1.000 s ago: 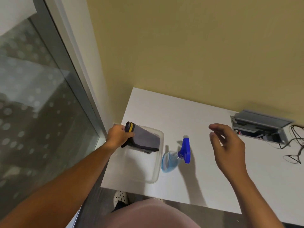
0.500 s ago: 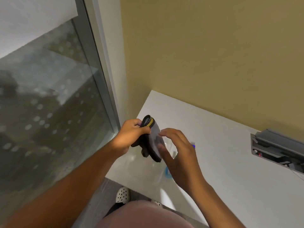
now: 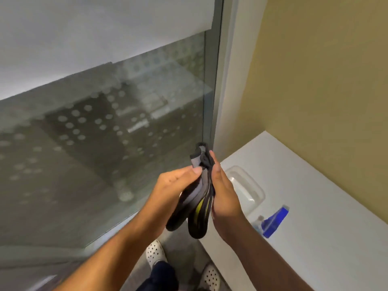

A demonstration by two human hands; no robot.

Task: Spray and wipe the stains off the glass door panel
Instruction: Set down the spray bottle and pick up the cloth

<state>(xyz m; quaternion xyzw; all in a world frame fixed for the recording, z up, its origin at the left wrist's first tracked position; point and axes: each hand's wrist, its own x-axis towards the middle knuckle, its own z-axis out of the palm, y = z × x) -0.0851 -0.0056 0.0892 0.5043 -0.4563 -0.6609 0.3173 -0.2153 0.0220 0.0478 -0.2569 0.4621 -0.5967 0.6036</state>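
Observation:
A folded grey cloth with a yellow stripe (image 3: pixel 198 198) hangs between my two hands in front of the glass door panel (image 3: pixel 100 127). My left hand (image 3: pixel 174 185) holds its left side, thumb along the top. My right hand (image 3: pixel 223 192) grips its right side with fingers along the fold. The glass carries a pattern of frosted dots and a white frosted band at the top. A spray bottle with a blue trigger head (image 3: pixel 273 222) lies on the white table (image 3: pixel 315 206) just right of my right wrist, which covers part of it.
A clear plastic tray (image 3: pixel 246 185) sits on the table near the door's grey frame (image 3: pixel 215 80). A yellow wall (image 3: pixel 315 80) rises behind the table. My feet in white spotted shoes (image 3: pixel 155 253) stand on the grey floor below.
I have lifted the cloth out of the tray and turned toward the glass. My right hand came across from above the table and took hold of the cloth beside my left.

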